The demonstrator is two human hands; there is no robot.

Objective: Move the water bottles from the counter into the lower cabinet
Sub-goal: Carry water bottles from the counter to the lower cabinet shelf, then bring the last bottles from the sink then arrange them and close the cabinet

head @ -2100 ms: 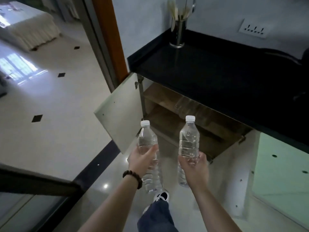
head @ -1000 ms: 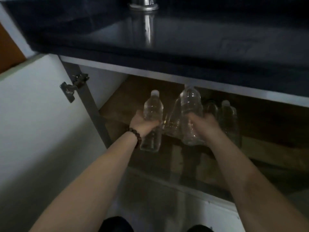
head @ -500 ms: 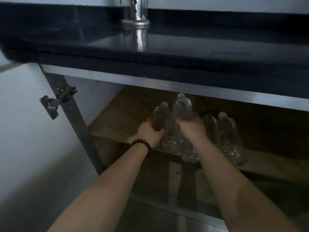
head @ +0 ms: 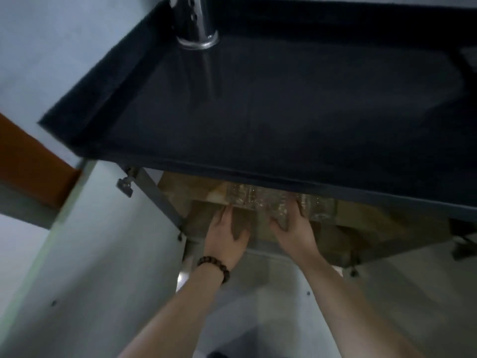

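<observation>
Several clear water bottles stand in a row on the wooden shelf [head: 184, 193] of the lower cabinet, their tops hidden behind the black counter's [head: 284, 112] front edge. My left hand [head: 225, 237] is open with fingers spread, its fingertips just below the leftmost bottle [head: 238, 196]. My right hand [head: 293, 228] cups the base of the middle bottle [head: 277, 208], thumb on one side and fingers on the other. More bottles [head: 318, 206] stand to its right.
The left cabinet door [head: 90, 241] hangs wide open, with a hinge [head: 125, 186] at its top. The right door [head: 413, 293] is open too. A shiny steel holder [head: 197, 27] stands at the back of the counter. An orange door frame [head: 28, 164] is at left.
Both bottles have gone from mid-air onto the shelf. My left hand has let go and drawn back. My head has risen, so the counter hides the bottle tops.
</observation>
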